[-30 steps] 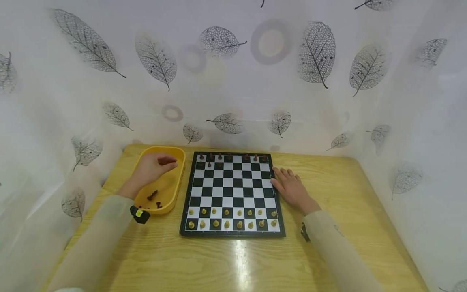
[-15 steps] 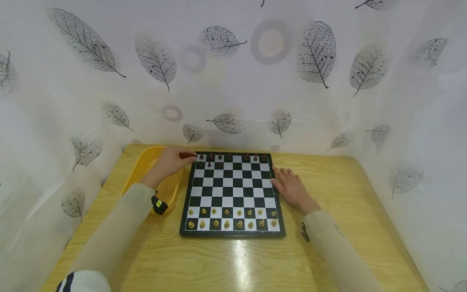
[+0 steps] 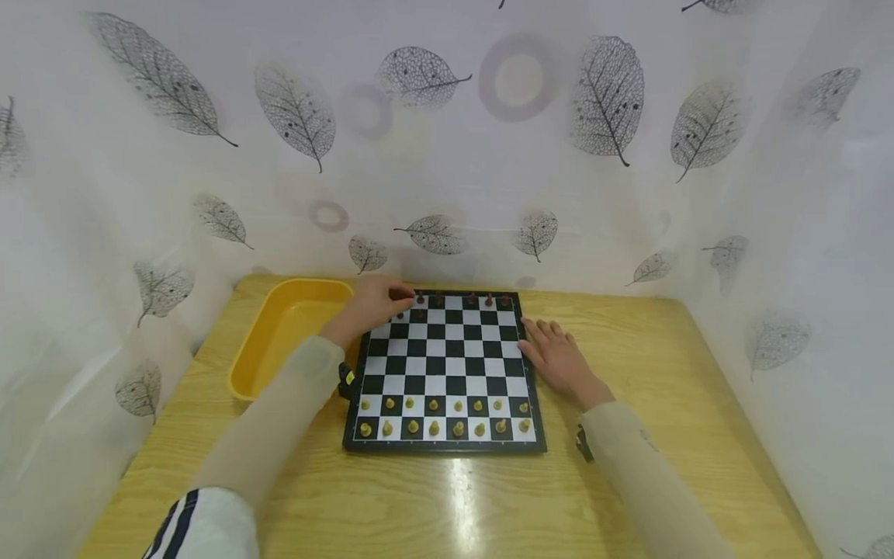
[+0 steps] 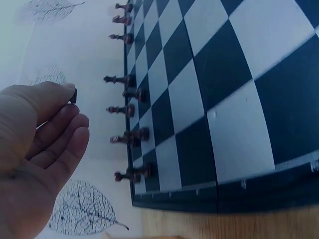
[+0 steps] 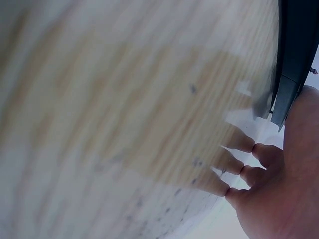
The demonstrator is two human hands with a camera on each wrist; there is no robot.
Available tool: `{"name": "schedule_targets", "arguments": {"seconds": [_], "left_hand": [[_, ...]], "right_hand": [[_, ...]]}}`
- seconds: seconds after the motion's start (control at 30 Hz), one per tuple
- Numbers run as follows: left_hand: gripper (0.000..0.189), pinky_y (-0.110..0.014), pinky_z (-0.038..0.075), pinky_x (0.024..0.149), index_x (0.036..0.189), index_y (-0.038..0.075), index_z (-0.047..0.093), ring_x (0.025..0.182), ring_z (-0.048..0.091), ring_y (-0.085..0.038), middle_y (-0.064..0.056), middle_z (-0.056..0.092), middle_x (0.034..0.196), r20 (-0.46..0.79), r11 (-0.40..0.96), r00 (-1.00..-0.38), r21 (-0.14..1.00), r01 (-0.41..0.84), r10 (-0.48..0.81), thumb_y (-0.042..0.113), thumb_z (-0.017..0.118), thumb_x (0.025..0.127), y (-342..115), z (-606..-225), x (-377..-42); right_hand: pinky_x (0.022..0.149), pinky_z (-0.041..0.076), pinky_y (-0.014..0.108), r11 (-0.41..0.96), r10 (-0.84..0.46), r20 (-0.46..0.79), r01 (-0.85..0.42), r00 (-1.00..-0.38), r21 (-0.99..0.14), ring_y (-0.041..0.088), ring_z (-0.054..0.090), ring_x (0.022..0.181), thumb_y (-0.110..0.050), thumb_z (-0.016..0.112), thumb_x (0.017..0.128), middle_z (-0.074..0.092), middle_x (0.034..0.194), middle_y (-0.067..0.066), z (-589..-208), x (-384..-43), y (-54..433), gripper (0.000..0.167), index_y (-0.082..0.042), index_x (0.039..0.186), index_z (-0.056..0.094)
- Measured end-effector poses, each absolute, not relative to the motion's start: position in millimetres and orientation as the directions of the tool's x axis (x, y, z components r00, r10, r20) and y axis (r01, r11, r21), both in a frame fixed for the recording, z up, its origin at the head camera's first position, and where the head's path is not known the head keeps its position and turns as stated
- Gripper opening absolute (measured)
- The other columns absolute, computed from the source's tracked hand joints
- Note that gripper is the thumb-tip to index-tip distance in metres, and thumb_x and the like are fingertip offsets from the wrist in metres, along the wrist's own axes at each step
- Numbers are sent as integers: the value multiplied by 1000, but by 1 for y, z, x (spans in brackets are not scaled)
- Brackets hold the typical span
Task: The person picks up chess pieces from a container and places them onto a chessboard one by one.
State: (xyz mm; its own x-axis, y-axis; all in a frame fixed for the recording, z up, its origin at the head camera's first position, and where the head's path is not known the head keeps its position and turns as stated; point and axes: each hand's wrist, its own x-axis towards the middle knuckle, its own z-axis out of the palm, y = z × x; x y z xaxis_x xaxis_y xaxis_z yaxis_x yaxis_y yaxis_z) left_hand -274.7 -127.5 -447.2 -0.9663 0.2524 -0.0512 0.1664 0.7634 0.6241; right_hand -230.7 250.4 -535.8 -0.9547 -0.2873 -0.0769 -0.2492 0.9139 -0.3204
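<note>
Over the far left corner of the chessboard (image 3: 445,348), my left hand (image 3: 369,307) pinches a small dark chess piece (image 4: 73,96) between thumb and fingers. Most of that piece is covered, so its kind cannot be told. Reddish-brown chessmen (image 4: 118,79) stand along the far edge of the board, some hidden behind the hand in the head view. Yellow chessmen (image 3: 414,428) fill the two near rows. My right hand (image 3: 561,362) lies on the table with its fingers extended, thumb against the board's right edge.
Left of the board stands a yellow plastic tray (image 3: 279,330), its near right part covered by my left forearm. The wooden table (image 3: 391,505) extends in front and to the right. A leaf-patterned white curtain (image 3: 447,171) hangs behind and at both sides.
My left hand has moved right, from above the yellow tray to over the board's far left corner. The right hand has stayed in place.
</note>
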Motion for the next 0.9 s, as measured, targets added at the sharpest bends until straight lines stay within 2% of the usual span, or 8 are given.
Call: {"name": "schedule_targets", "arguments": {"seconds": [0.37,0.67,0.9], "left_hand": [[26,-40,60,94,122,3,78,104,69,-25,-12,77,116,-13,770,-928,564,300,371,17,70,102,-97,-466,-284],[24,-41,59,98,120,7,79,112,72,-26,-10,78,120,-32,808,-929,504,304,369,20,73,101,-85,-473,-287],[22,-41,59,99,118,8,80,112,70,-26,-9,78,120,-54,815,-925,496,301,375,19,71,102,-80,-476,-289]], "right_hand": [[128,12,69,915,-288,-98,-243,-953,-321,51,17,160,-60,26,111,25,173,23,-535,-232,250,71,-20,170,21],[128,13,69,917,-286,-100,-242,-953,-317,50,17,160,-59,26,112,25,173,21,-535,-231,250,70,-20,170,21],[127,13,70,919,-281,-93,-240,-955,-314,52,18,159,-59,26,112,26,172,23,-535,-230,250,70,-19,170,22]]}}
